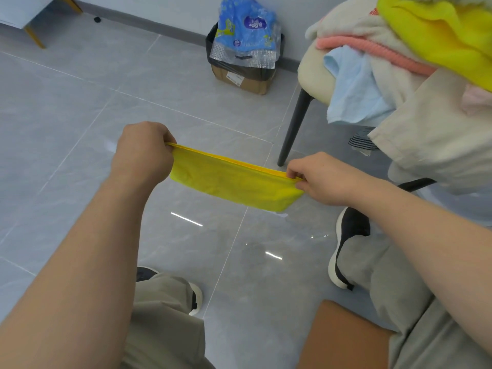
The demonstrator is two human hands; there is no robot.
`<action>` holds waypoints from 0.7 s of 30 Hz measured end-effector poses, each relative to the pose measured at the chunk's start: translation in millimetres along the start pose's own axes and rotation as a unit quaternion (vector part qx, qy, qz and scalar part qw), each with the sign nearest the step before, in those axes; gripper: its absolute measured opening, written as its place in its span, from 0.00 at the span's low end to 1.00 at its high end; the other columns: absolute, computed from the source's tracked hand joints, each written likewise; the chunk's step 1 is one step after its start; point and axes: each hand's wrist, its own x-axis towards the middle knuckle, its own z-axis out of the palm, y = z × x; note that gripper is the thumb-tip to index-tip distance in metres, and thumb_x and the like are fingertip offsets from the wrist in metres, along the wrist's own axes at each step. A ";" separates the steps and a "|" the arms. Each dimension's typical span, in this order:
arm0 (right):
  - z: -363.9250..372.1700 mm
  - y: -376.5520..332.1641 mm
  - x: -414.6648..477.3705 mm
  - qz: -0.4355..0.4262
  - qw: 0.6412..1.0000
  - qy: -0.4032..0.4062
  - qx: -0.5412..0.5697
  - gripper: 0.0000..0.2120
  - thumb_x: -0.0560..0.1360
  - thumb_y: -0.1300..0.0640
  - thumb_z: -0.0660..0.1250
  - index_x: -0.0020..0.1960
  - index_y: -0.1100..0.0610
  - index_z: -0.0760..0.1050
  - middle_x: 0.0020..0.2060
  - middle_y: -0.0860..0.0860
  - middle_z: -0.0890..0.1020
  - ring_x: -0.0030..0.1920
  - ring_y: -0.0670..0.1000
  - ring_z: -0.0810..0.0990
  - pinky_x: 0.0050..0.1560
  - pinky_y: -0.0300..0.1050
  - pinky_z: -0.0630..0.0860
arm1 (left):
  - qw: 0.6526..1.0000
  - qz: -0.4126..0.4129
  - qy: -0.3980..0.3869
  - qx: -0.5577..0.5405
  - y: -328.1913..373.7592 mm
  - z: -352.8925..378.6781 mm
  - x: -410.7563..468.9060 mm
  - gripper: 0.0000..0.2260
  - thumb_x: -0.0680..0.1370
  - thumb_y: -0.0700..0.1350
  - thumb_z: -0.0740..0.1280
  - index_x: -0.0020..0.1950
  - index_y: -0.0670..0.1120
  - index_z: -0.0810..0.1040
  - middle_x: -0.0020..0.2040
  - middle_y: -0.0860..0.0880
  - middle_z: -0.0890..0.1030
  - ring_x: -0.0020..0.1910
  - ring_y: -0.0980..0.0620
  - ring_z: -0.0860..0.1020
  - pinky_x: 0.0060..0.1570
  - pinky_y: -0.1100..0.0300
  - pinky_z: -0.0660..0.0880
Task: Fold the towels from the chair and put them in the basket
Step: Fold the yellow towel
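Holding a small yellow cloth towel [234, 185] stretched out in the air, above the glossy grey tiled floor [80, 102] and in front of the knees. Pinching its upper left corner with the left hand [143, 153], fingers curled closed on the hem, back of the hand turned to the camera. Pinching its upper right corner with the right hand [319, 179], thumb and fingertips closed on the edge. Keeping the top edge tight and nearly straight between both hands, showing two layers along it, the lower part hanging loosely and touching nothing else.

Leaving other laundry heaped well apart at the right, on the cream padded chair with thin dark legs [311, 73]: a big bright yellow towel [439, 35] lying on top, a pink fluffy towel [372, 49] lying under it, a light blue towel [354, 94] hanging over the seat edge, a wide beige cloth [431, 139] hanging down on the near side. Showing a small dark striped cloth [362, 141] below the seat, kind not possible to tell.

Standing farther back by the wall, a brown cardboard box lined with a black bag [245, 78], carrying a blue printed plastic package [245, 25] on top. Wearing grey trousers [165, 315] and black shoes with white soles [346, 243], both feet resting on the floor. Showing an orange-brown flat surface [343, 336] between the legs, nature not possible to tell.
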 end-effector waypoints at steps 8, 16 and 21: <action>-3.5 4.0 2.0 0.021 0.999 0.028 -0.007 0.03 0.78 0.53 0.68 0.50 0.50 0.75 0.40 0.47 0.78 0.45 0.54 0.77 0.46 0.51 0.77 | 0.999 -0.028 -0.017 0.021 -4.9 1.1 1.8 0.14 0.72 0.33 0.64 0.48 0.49 0.84 0.49 0.41 0.81 0.45 0.41 0.77 0.40 0.53 0.74; -5.6 0.2 0.0 0.005 0.999 0.006 -0.035 0.09 0.78 0.52 0.69 0.56 0.52 0.81 0.47 0.50 0.82 0.46 0.50 0.76 0.50 0.48 0.76 | 0.999 -0.033 -0.018 0.033 -6.2 -1.1 1.5 0.15 0.72 0.32 0.63 0.48 0.47 0.84 0.47 0.41 0.81 0.41 0.42 0.75 0.38 0.53 0.73; -8.2 1.6 -0.3 -0.002 0.999 0.009 -0.038 0.09 0.78 0.48 0.68 0.52 0.53 0.81 0.44 0.49 0.81 0.43 0.49 0.74 0.48 0.47 0.75 | 0.999 -0.031 -0.018 0.037 -8.9 -2.1 1.7 0.15 0.72 0.31 0.63 0.48 0.46 0.84 0.45 0.42 0.81 0.40 0.42 0.74 0.37 0.54 0.72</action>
